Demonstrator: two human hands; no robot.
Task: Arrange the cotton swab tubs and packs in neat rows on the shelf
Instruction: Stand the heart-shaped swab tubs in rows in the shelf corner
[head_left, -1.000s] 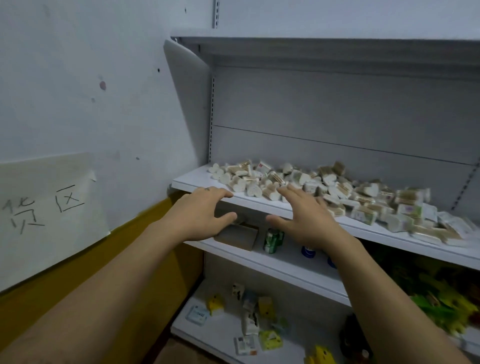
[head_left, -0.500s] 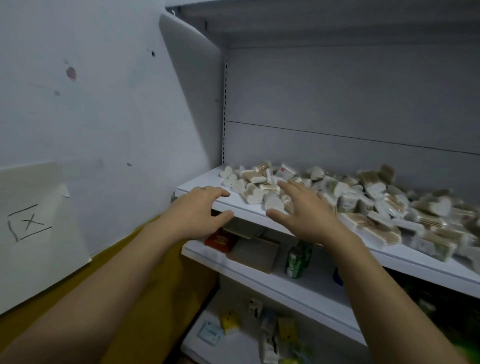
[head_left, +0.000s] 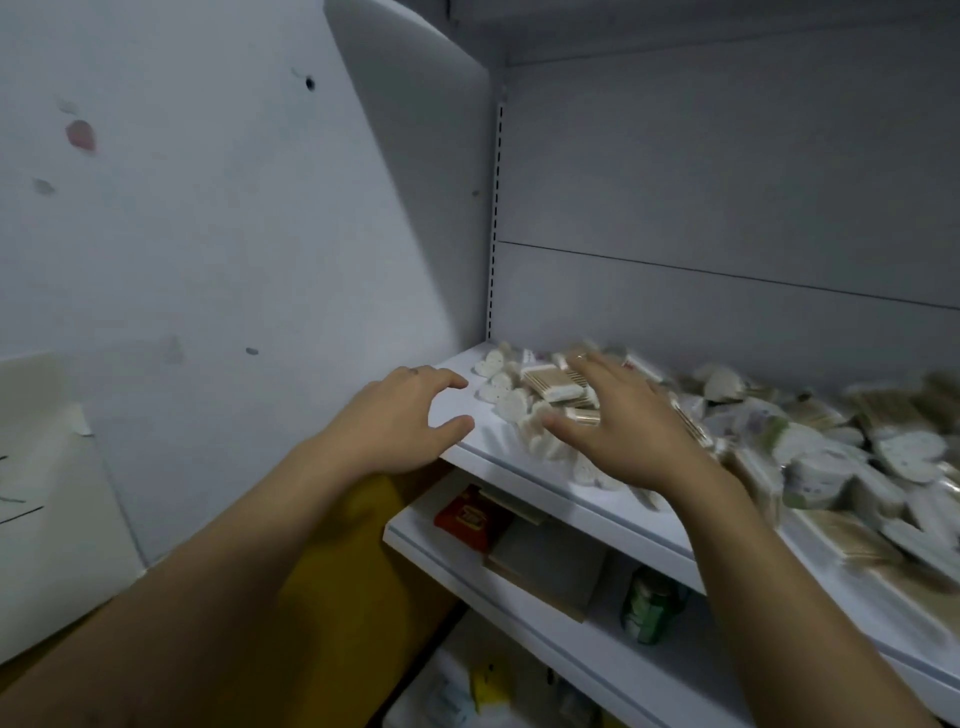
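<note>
Both hands have reached onto the shelf (head_left: 519, 467): left hand (head_left: 400, 415), relaxed and empty, hovers over the bare corner; right hand (head_left: 623, 421), also open, spreads over the jumbled swab tubs and packs (head_left: 550, 382) mid-frame, seemingly to gather them.

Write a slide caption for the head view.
Open left hand at the bare shelf end, open right hand over a jumbled heap of cotton swab tubs and packs.

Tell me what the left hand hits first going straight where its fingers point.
Probably the heart-shaped tubs at the pile's left end; only bare shelf separates them from the left hand.
</note>
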